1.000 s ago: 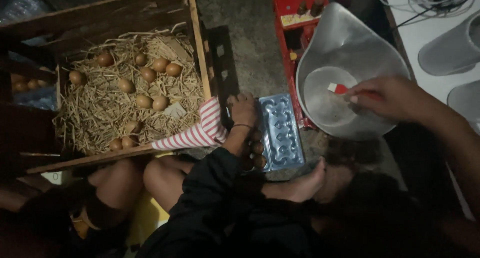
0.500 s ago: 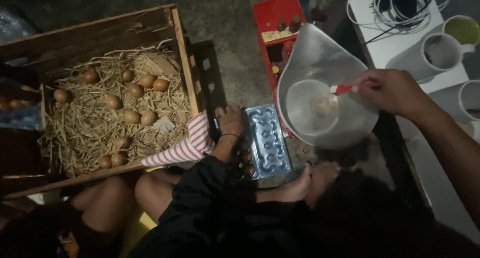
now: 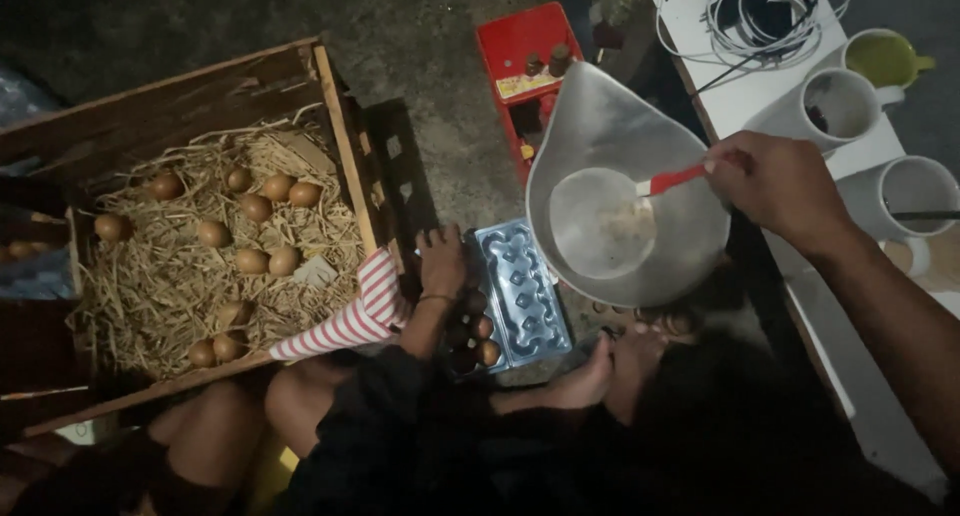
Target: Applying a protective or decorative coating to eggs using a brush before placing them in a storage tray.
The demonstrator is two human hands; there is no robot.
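Note:
My right hand [image 3: 775, 186] is shut on a red-handled utensil [image 3: 672, 180] whose end reaches into a wide metal bowl [image 3: 610, 136]. The bowl is held up above the floor and has a pale smear at its bottom. My left hand is out of sight. Below the bowl another person in a dark sleeve sits on the floor. That person's hand [image 3: 441, 261] rests at the edge of a blue plastic egg tray [image 3: 520, 291], which has a few brown eggs [image 3: 478, 341] at its near end.
At the left stands a wooden crate [image 3: 335, 126] with straw and several brown eggs [image 3: 262, 208]. A red-and-white striped cloth [image 3: 355, 316] lies at its corner. A red box [image 3: 520, 51] sits on the concrete floor. The white table [image 3: 740, 91] at right carries three mugs [image 3: 835, 106] and cables [image 3: 765, 16].
The view has swung right, bringing the mugs and table further into the picture. My right hand still holds the utensil in the bowl. The seated person's hand stays at the egg tray.

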